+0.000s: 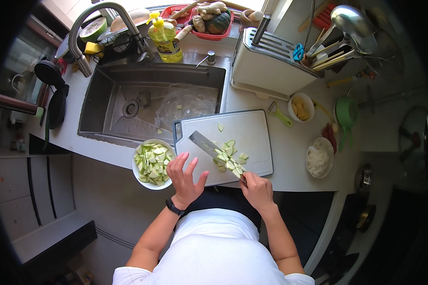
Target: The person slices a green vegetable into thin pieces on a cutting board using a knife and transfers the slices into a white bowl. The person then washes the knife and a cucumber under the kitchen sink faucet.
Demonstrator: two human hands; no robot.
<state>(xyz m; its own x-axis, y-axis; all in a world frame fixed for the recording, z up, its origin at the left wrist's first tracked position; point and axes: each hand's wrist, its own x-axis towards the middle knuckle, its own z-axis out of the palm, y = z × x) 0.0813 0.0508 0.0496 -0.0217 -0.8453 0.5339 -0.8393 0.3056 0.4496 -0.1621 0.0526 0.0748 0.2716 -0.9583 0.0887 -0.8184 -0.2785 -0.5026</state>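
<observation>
My right hand (258, 190) grips the handle of a kitchen knife (198, 140). Its broad blade is held over a white cutting board (251, 130) with a grey rim, slanting up and to the left. Green-skinned, pale vegetable slices (230, 165) lie along the blade, and several loose slices (242, 158) rest on the board around it. Fingers spread and holding nothing, my left hand (185, 180) hovers between the board's near left corner and a white bowl (140, 181). Similar cut pieces (154, 162) fill that bowl, which sits at the counter's front edge.
Behind the board is a steel sink (101, 96) with a clear plastic bag (190, 99) in it. A curved faucet (79, 35) arches over its left side. To the right are a knife block (264, 67), a green peeler (281, 114), a small bowl (291, 109) and a bowl of white food (319, 158).
</observation>
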